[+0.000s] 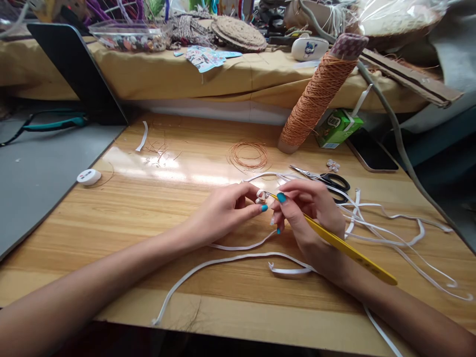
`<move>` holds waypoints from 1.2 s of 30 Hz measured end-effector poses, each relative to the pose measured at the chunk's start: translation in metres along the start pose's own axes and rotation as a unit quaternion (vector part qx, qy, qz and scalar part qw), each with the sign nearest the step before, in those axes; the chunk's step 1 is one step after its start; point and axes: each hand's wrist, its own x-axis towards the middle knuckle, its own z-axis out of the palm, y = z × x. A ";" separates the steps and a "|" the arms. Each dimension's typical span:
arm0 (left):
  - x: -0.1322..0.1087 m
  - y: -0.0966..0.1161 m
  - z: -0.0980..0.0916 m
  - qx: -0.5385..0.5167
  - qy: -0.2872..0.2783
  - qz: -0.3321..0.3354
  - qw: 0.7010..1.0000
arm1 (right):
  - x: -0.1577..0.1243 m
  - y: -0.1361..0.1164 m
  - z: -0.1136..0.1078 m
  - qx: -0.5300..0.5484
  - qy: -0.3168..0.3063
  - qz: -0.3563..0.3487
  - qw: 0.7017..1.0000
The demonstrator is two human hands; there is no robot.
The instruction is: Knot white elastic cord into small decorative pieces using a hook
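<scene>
My left hand [232, 210] pinches a small looped piece of white ribbon [261, 195] between thumb and fingertips, just left of centre. In my right hand [310, 213] is a pair of yellow tweezers [349, 246]; its tip reaches the ribbon loops, and its handle slants down to the right across the hand. A long white ribbon [223, 259] curves over the wooden table below my hands. A short ribbon piece [290, 270] lies under my right wrist. Behind the right hand lie black-handled scissors [316, 176], partly covered by ribbon and fingers.
Behind my hands lies a copper wire coil [247, 155]. An orange cord spool [318, 96] stands beside a green carton [339, 128], near a phone [374, 150] and small white flower [333, 165]. At left are a white roll [89, 176] and dark tablet [76, 74].
</scene>
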 end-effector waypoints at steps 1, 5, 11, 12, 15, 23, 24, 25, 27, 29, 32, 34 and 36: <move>0.000 0.000 -0.001 -0.019 -0.007 -0.009 1.000 | 0.001 0.000 0.000 0.027 0.000 0.022 0.999; 0.000 0.002 -0.005 -0.086 -0.020 -0.068 0.994 | 0.005 0.001 -0.004 0.061 0.019 0.065 0.996; -0.001 0.001 -0.006 -0.133 -0.034 -0.052 0.989 | 0.007 -0.003 -0.012 0.027 0.016 0.031 0.999; -0.001 0.001 -0.006 -0.147 -0.036 -0.045 0.988 | 0.006 -0.004 -0.012 0.022 0.005 0.019 1.000; -0.001 -0.002 -0.005 -0.160 -0.047 -0.025 0.986 | 0.005 -0.007 -0.014 0.006 -0.020 -0.014 1.000; -0.002 -0.001 -0.005 0.012 -0.052 0.008 0.999 | 0.003 -0.003 -0.014 -0.045 -0.016 -0.036 0.998; -0.002 0.000 -0.005 0.028 -0.049 0.012 0.998 | 0.003 -0.002 -0.014 -0.057 -0.017 -0.048 0.997; -0.002 0.000 -0.005 0.041 -0.047 0.015 0.998 | 0.003 -0.002 -0.014 -0.069 -0.017 -0.061 0.996; -0.003 0.002 -0.005 0.061 -0.041 0.020 0.997 | 0.003 -0.002 -0.013 -0.094 -0.014 -0.081 0.992; -0.003 0.003 -0.004 0.078 -0.038 0.021 0.996 | 0.002 -0.002 -0.013 -0.114 -0.004 -0.094 0.989; -0.002 0.004 -0.003 0.094 -0.036 0.018 0.995 | 0.002 -0.002 -0.012 -0.127 0.007 -0.123 0.984; -0.002 0.004 -0.003 0.094 -0.034 0.019 0.995 | 0.002 -0.002 -0.012 -0.132 0.004 -0.144 0.981; -0.001 0.003 -0.002 0.094 -0.029 0.025 0.995 | 0.002 0.000 -0.012 -0.134 0.002 -0.159 0.978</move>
